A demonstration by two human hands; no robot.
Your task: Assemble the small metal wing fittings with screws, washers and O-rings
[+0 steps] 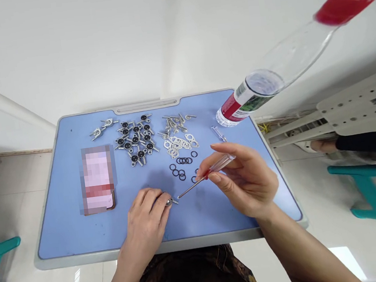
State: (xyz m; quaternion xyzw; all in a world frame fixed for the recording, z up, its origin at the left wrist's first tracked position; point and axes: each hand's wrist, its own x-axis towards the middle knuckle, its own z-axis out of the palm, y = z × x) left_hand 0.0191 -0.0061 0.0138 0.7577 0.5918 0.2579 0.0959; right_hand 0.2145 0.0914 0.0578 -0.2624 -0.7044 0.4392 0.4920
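Observation:
My left hand is closed near the front of the table, with its fingers pressed round a small metal fitting. A thin nozzle on the fitting sticks out to the right. My right hand grips a small screwdriver with a clear and red handle. Its tip points down and left, close to the nozzle; I cannot tell whether they touch. Just beyond that hand lie black rubber rings, partly covered by the fingers. Flat metal gaskets and a pile of screws are farther back.
On the blue table, several black-topped metal fittings stand grouped behind my left hand. Two metal parts lie at the back left, above a phone. A tall water bottle rises at the back right. Teal stools flank the table.

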